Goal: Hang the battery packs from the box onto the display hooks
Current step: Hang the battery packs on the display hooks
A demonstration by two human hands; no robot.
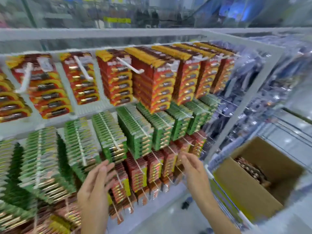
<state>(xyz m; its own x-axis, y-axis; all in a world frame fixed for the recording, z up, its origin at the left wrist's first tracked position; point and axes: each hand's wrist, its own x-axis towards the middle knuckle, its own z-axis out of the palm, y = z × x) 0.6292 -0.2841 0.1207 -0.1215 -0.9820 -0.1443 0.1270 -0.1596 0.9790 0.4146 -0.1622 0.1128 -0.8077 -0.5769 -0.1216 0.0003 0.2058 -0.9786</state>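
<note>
Most white display hooks [130, 65] carry red and green battery packs [160, 85]; leftover packs [249, 169] lie in the brown cardboard box [244, 191]. Left hand [98, 188], right hand [192, 168] both empty, fingers straight, by bottom row.

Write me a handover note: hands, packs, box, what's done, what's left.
Left hand: open, empty, by the lower red packs.
Right hand: open, empty, at the same row.
Box: on the right, with packs inside.
Done: most hooks look full.
Left: the top-row hooks on the left show room. The box's packs are not yet hung.
</note>
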